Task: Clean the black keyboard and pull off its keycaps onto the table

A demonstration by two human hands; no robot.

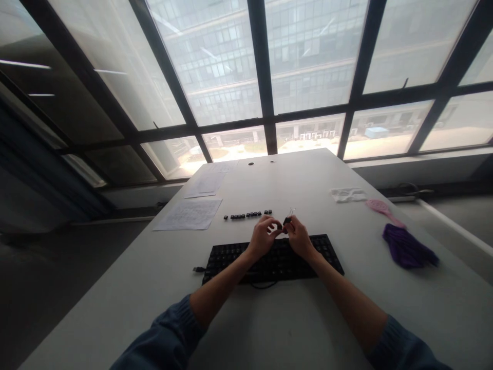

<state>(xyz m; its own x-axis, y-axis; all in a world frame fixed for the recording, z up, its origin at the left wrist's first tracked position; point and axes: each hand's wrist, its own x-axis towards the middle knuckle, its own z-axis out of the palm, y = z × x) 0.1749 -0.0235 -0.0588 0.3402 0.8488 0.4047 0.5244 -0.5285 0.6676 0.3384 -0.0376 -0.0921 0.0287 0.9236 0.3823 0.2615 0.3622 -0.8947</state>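
Note:
A black keyboard (269,262) lies on the white table, under my wrists. Just above its back edge, my left hand (265,234) pinches a small dark keycap (278,226) between thumb and finger. Close beside it, my right hand (298,234) is closed on a small tool with a dark handle and thin wire prongs (291,211) pointing away from me. Behind the keyboard several black keycaps (238,217) stand in a row. A USB plug (199,269) sticks out at the keyboard's left.
Printed papers (188,214) lie at the left of the table (154,288). On the right are a white cloth (348,195), a pink brush (381,208) and a purple bundle (408,248). Large windows stand beyond the far edge.

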